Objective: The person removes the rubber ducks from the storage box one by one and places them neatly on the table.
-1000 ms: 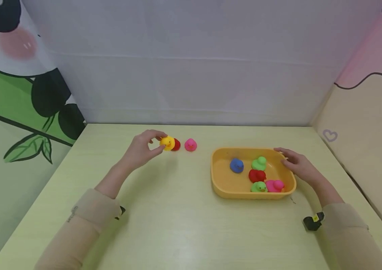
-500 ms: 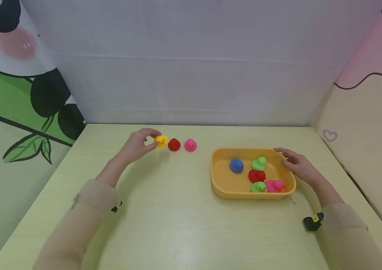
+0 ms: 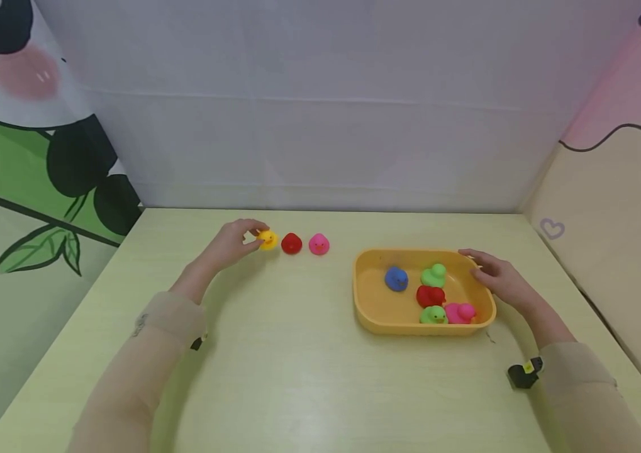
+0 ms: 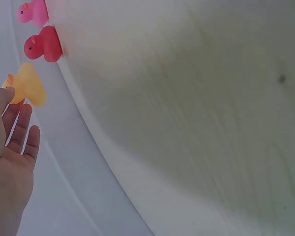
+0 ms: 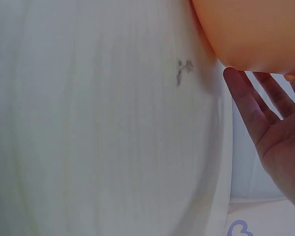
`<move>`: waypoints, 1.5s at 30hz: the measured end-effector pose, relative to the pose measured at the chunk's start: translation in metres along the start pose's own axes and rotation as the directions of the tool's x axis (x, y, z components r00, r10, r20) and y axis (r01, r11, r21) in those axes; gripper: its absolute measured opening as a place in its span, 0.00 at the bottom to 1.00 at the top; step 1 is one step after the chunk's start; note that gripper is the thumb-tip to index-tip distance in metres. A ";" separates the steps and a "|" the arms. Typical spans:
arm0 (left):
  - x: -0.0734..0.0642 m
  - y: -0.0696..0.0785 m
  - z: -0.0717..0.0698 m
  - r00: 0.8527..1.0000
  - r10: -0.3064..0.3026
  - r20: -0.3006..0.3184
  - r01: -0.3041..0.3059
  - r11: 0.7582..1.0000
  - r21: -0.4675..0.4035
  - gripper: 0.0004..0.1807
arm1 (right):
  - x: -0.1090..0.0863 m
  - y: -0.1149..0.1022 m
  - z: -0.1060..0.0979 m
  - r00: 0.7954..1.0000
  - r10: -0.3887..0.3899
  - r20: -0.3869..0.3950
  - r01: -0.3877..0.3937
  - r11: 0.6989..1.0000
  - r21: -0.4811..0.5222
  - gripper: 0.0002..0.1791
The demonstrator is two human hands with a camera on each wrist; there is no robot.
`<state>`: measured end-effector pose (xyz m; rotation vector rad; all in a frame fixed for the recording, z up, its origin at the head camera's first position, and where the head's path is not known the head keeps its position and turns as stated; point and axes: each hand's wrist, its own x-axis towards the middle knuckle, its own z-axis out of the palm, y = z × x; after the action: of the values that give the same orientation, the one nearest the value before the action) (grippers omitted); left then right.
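Note:
My left hand (image 3: 232,244) pinches a yellow rubber duck (image 3: 267,240) between thumb and fingers, at or just above the far part of the table. To its right stand a red rubber duck (image 3: 292,243) and a pink one (image 3: 319,244), roughly in a row. In the left wrist view the yellow duck (image 4: 28,88) shows beside the red duck (image 4: 45,45). My right hand (image 3: 502,278) rests on the right end of a yellow tray (image 3: 371,321), its fingers fairly straight in the right wrist view; some fingertips are hidden by the tray (image 5: 260,34).
Inside the tray lie a blue duck (image 3: 396,279), two green ducks (image 3: 433,275), a red duck (image 3: 430,296) and a pink duck (image 3: 459,313). A pale cloth wall (image 3: 326,145) closes off the table's back edge, with printed panels at both sides.
The left hand has carried the yellow duck leftward, away from in front of the red duck, and lowered it slightly. The right hand and tray have stayed in place.

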<state>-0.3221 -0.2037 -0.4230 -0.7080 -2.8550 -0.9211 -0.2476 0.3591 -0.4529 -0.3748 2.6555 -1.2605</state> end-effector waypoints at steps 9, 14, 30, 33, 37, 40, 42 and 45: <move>0.004 -0.016 0.008 0.999 -0.028 0.042 0.027 0.999 0.017 0.17 | 0.000 -0.001 0.000 1.000 0.003 -0.002 -0.003 1.000 -0.005 0.27; 0.005 -0.023 0.012 0.998 -0.036 0.058 0.036 0.999 0.017 0.16 | -0.001 -0.002 0.001 1.000 0.002 -0.001 -0.002 1.000 -0.002 0.27; 0.012 -0.023 0.013 0.991 -0.069 0.112 0.069 0.998 0.001 0.16 | -0.001 0.000 0.000 1.000 0.006 -0.002 -0.006 1.000 -0.018 0.28; 0.013 -0.024 0.012 0.990 -0.075 0.121 0.074 0.997 0.007 0.16 | -0.001 -0.001 0.001 1.000 0.006 0.000 -0.006 1.000 -0.014 0.28; 0.014 -0.024 0.012 0.989 -0.079 0.124 0.078 0.997 0.014 0.17 | 0.000 -0.001 0.001 1.000 0.001 0.001 -0.001 1.000 -0.001 0.28; 0.014 -0.026 0.012 0.990 -0.075 0.123 0.073 0.997 0.018 0.17 | 0.001 -0.001 0.001 1.000 0.002 0.002 -0.002 1.000 0.000 0.28; 0.015 -0.028 0.012 0.989 -0.073 0.125 0.071 0.997 0.021 0.17 | 0.002 0.000 0.001 1.000 0.003 0.003 -0.003 1.000 0.000 0.28; 0.015 -0.029 0.012 0.988 -0.091 0.127 0.089 0.996 0.025 0.18 | 0.002 0.001 0.001 1.000 0.002 0.002 -0.002 1.000 -0.002 0.27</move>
<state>-0.3470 -0.2115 -0.4460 -0.6646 -3.0270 -0.8891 -0.2498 0.3581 -0.4550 -0.3735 2.6549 -1.2569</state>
